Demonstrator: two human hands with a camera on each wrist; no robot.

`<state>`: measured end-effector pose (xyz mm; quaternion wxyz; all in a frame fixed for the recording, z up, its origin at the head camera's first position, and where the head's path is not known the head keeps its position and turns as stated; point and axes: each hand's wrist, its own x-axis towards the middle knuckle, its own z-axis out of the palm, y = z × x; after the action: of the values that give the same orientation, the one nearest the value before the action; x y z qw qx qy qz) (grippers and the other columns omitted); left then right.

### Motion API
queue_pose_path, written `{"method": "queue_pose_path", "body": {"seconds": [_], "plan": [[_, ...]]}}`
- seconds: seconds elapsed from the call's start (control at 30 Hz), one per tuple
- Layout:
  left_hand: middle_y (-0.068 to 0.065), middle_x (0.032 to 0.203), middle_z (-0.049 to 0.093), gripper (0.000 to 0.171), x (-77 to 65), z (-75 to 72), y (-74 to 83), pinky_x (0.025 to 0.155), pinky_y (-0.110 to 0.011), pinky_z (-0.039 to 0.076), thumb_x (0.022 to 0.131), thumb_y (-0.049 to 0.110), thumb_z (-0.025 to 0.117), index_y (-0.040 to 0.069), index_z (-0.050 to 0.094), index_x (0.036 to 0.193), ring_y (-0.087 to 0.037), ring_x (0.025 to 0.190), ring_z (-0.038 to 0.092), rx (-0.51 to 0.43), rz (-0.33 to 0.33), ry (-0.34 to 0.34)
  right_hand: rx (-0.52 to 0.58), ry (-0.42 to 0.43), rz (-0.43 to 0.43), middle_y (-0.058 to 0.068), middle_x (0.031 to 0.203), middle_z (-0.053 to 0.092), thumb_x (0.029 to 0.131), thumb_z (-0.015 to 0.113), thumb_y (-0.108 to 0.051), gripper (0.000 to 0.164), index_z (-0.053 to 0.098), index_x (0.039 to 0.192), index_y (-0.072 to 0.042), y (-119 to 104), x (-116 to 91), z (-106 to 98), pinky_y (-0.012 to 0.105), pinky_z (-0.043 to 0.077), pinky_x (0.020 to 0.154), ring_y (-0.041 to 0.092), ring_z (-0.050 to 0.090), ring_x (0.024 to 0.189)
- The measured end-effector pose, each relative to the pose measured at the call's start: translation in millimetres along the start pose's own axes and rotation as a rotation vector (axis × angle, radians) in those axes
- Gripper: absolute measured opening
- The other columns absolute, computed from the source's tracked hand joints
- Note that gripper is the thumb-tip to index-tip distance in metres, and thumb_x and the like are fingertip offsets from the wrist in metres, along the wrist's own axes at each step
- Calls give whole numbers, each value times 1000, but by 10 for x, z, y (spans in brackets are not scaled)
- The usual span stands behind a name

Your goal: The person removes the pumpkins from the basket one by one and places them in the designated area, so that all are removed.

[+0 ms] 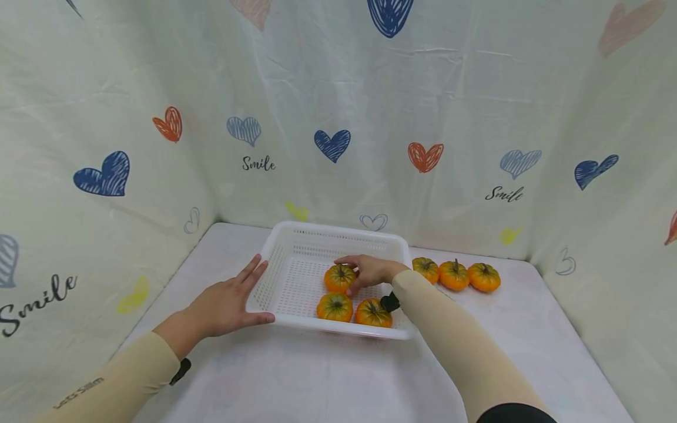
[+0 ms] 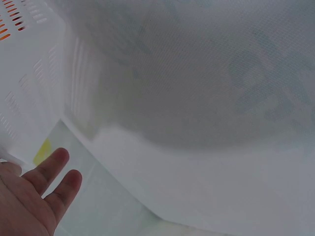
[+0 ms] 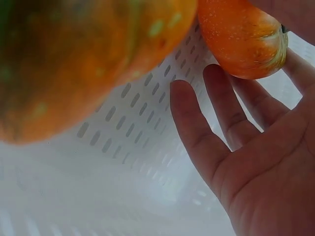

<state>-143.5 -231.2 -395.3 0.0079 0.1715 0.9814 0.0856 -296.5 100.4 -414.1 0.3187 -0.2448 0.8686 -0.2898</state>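
My right hand (image 1: 370, 270) reaches inside a white plastic basket (image 1: 341, 326) and grips a small orange-and-green pumpkin (image 1: 337, 281) between thumb and fingers. In the right wrist view, the fingers pass round the side of that pumpkin (image 3: 246, 42). Two more pumpkins lie along the basket's front wall: one at the left (image 1: 334, 308), one at the right (image 1: 374, 313) under my wrist. At the basket's left end, my left hand (image 1: 222, 302) rests with fingers extended along the outside and the thumb at the front corner.
Three similar pumpkins (image 1: 453, 275) stand in a row on the white table (image 1: 529, 329), right of the basket; my right forearm passes in front of them. A pale curtain (image 1: 465, 117) printed with hearts closes off the back and both sides.
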Motion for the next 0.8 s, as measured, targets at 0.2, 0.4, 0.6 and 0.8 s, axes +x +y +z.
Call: {"method": "queue_pose_path", "body": {"seconds": [0.2,0.4,0.6,0.8], "plan": [[-15,165,12,120,2,11,-4,93,-56,48,77,89,44,7,15,160,-43,124,54,-5,-1,1,6,3,11,10,150,44,80,86,-20,81,46,149,-31,0,-2,6,45,43,104,29,48,129],[-15,165,12,120,3,12,-13,92,-56,48,76,89,44,7,15,160,-43,123,55,-8,0,6,0,6,9,9,151,43,81,85,-21,79,46,150,-29,-13,-9,-1,45,42,105,29,45,132],[-14,165,12,120,6,17,-20,92,-56,49,76,89,44,8,15,160,-43,123,55,-9,1,6,5,-2,18,9,151,43,82,84,-21,79,45,150,-29,-38,-34,-8,44,42,104,27,45,132],[-14,165,11,121,9,21,-22,91,-56,49,75,90,43,8,15,160,-43,123,55,-8,-1,0,12,-1,20,9,151,43,82,84,-21,77,46,149,-29,-43,-42,-4,41,47,99,25,49,124]]}}
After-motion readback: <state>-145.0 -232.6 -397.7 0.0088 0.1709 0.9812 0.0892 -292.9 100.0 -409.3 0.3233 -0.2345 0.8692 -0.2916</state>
